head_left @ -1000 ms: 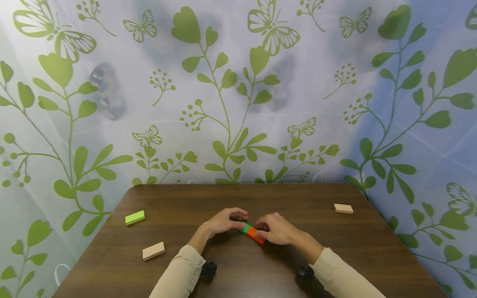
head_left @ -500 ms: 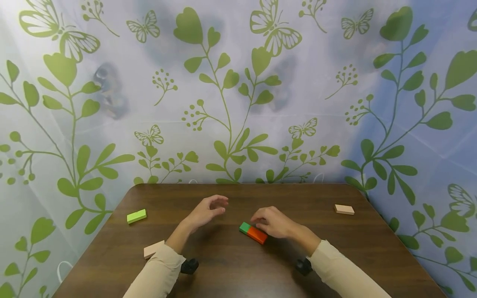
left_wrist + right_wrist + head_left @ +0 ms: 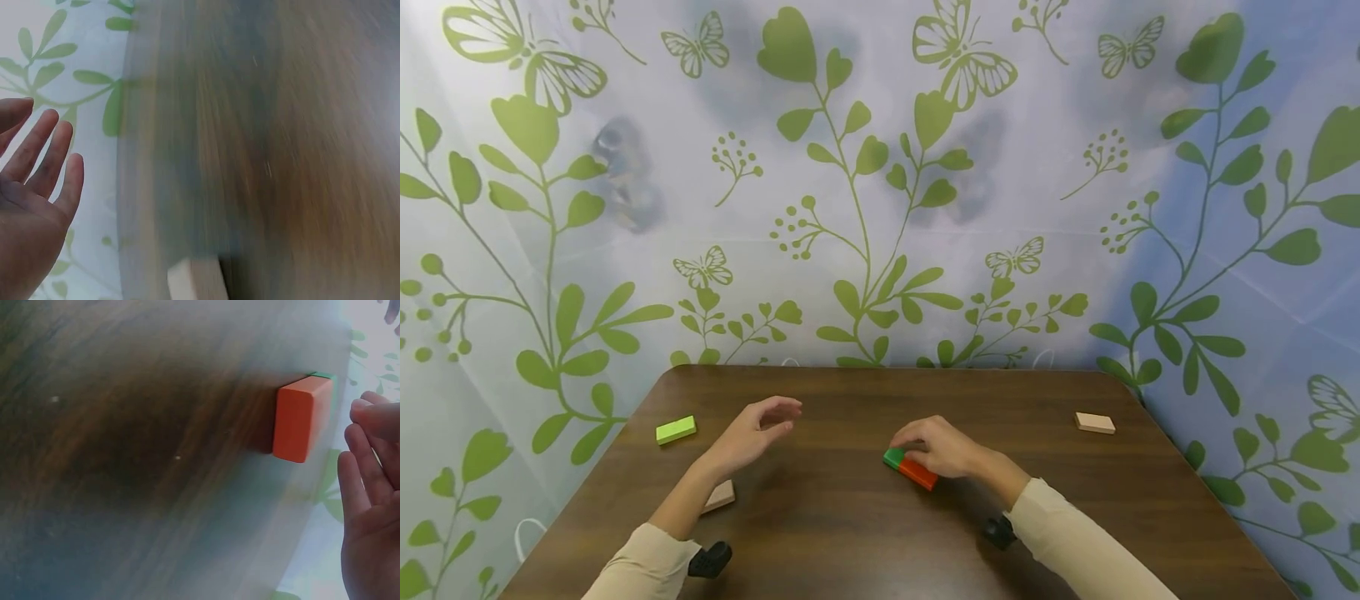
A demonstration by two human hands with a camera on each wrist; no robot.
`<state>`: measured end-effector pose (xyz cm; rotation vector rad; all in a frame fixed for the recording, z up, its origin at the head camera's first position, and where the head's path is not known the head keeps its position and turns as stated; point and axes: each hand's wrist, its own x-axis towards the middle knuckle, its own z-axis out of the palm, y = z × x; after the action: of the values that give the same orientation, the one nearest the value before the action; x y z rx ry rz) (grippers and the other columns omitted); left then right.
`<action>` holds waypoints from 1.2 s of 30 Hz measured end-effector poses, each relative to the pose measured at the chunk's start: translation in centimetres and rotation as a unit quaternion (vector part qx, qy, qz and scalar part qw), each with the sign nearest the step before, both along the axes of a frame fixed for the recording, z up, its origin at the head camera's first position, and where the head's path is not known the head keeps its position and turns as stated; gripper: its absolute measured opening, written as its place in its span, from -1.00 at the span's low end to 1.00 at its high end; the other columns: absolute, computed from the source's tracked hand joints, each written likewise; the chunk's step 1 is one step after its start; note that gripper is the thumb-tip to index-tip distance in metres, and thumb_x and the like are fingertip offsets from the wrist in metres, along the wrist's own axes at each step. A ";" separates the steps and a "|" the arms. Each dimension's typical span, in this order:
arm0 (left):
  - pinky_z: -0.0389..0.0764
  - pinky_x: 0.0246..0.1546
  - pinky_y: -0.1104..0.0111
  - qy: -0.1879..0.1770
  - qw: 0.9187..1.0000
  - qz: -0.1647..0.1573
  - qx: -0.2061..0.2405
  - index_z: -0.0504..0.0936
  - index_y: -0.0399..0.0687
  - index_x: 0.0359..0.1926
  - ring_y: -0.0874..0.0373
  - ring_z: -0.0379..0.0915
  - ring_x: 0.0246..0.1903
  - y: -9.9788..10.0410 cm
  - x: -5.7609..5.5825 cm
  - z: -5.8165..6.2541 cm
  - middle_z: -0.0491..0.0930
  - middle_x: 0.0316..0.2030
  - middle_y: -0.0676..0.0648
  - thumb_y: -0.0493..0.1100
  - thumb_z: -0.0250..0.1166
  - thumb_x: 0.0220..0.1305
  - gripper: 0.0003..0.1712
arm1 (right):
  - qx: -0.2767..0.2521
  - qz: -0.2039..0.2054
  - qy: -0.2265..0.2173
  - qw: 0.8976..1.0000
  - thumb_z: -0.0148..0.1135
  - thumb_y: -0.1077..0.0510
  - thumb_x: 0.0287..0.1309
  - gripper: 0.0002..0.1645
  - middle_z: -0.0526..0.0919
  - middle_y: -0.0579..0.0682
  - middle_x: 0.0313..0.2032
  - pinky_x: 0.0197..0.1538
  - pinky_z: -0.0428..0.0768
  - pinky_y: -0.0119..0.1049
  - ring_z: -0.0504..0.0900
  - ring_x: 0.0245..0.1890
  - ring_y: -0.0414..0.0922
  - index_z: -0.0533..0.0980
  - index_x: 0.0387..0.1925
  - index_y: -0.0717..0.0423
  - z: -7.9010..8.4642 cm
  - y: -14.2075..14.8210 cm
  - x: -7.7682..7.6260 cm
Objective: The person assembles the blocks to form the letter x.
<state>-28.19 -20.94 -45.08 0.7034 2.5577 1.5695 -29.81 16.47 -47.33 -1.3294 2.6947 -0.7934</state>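
Note:
On the table, an orange block [image 3: 917,475] and a green block [image 3: 892,457] lie end to end in one slanting row in the head view. My right hand [image 3: 938,447] hovers just behind this pair, its fingers loosely bent with nothing held; the right wrist view shows the orange block [image 3: 294,422] apart from the fingertips [image 3: 355,431]. Farther left, my left hand [image 3: 747,433] is raised over the table with loose fingers, holding nothing. A pale wooden block [image 3: 720,495] lies below the left forearm, partly hidden by it.
A lime green block [image 3: 676,430] lies at the table's left side, and another pale wooden block [image 3: 1094,422] at the far right. The brown table [image 3: 850,542] ends at a leaf-patterned curtain [image 3: 880,183]. Dark wrist cameras hang under both sleeves.
My left hand has let go of the green block and moved left. My right hand has come off the orange block, lifting slightly and shifting a little left. The pair of blocks stays in place.

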 end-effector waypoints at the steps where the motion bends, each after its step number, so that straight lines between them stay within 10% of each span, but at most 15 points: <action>1: 0.57 0.11 0.11 0.006 1.000 0.001 -0.005 0.57 -0.14 0.26 -0.30 0.46 0.20 -0.6 0.4 0.1 0.60 0.15 -0.14 -0.29 0.25 0.50 -0.64 | 0.002 0.000 0.001 1.000 0.31 0.38 0.34 -0.68 0.70 0.00 0.09 0.20 0.58 -0.11 0.63 0.15 -0.06 0.70 0.09 0.18 -0.1 0.0 -0.1; 18: 0.52 0.05 -0.22 0.068 0.988 0.056 -0.127 0.58 -0.27 0.23 -0.30 0.53 0.13 -8.1 5.2 -1.8 0.60 0.16 -0.27 -0.22 0.48 0.30 -0.48 | 0.012 0.017 -0.009 1.000 0.30 0.35 0.37 -0.73 0.67 -0.03 0.16 0.23 0.55 -0.12 0.60 0.20 -0.04 0.74 0.04 0.16 -1.3 0.2 -0.2; 36: 0.64 -0.07 0.15 0.028 0.985 0.064 -0.157 0.66 -0.27 0.10 -0.06 0.62 -0.05 -10.2 6.1 -4.1 0.69 -0.03 -0.11 -0.12 0.57 0.18 -0.48 | 0.023 0.016 0.000 1.000 0.30 0.35 0.37 -0.73 0.67 0.00 0.17 0.22 0.55 -0.17 0.60 0.20 -0.05 0.75 0.03 0.15 -1.7 -0.1 -0.4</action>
<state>-22.04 -31.14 -49.17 0.5670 2.8506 1.1438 -30.16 16.33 -49.03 -1.3584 2.6670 -0.7247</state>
